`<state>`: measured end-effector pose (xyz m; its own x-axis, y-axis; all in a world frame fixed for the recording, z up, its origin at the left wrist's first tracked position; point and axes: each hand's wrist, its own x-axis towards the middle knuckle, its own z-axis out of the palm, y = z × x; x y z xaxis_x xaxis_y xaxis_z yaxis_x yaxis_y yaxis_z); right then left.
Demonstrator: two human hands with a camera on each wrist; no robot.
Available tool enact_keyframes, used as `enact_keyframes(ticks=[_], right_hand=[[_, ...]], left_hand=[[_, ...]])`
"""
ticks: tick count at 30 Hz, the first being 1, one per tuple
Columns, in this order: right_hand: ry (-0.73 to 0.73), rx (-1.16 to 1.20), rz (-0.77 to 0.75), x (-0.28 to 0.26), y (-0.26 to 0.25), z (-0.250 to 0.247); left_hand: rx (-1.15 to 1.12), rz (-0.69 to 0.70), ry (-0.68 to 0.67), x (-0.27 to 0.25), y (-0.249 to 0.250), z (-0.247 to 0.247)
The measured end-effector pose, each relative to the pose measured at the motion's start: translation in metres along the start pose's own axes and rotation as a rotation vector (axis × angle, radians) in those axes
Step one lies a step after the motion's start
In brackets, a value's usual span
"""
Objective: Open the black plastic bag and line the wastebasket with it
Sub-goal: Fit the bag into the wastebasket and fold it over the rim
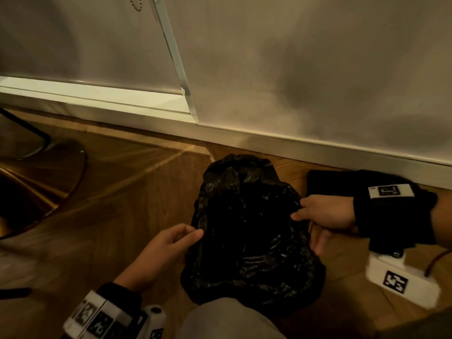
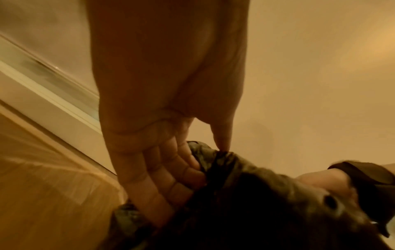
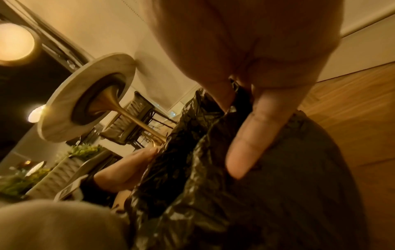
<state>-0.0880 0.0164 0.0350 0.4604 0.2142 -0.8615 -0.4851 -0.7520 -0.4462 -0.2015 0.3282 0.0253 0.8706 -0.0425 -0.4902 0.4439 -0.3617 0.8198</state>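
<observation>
A crinkled black plastic bag sits spread open on the wooden floor in front of me, near the wall. My left hand pinches its left edge, thumb on top and fingers curled beneath. My right hand grips the right edge. In the right wrist view the thumb lies on the outside and the fingers reach inside the bag. A smooth dark grey wall beside the thumb looks like the wastebasket. The bag hides it in the head view.
A white skirting board and the wall run close behind the bag. A brass pedestal base of a round table stands at the left. My knee is against the bag's near side. Bare wooden floor lies between.
</observation>
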Motion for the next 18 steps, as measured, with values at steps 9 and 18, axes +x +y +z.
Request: enact_keyframes(ticks=[9, 18], right_hand=[[0.148, -0.064, -0.193, 0.021, -0.072, -0.022], [0.165, 0.096, -0.345, 0.015, -0.120, -0.061]], left_hand=[[-0.225, -0.125, 0.140, 0.040, 0.010, -0.022], [-0.263, -0.194, 0.337, 0.054, 0.090, -0.053]])
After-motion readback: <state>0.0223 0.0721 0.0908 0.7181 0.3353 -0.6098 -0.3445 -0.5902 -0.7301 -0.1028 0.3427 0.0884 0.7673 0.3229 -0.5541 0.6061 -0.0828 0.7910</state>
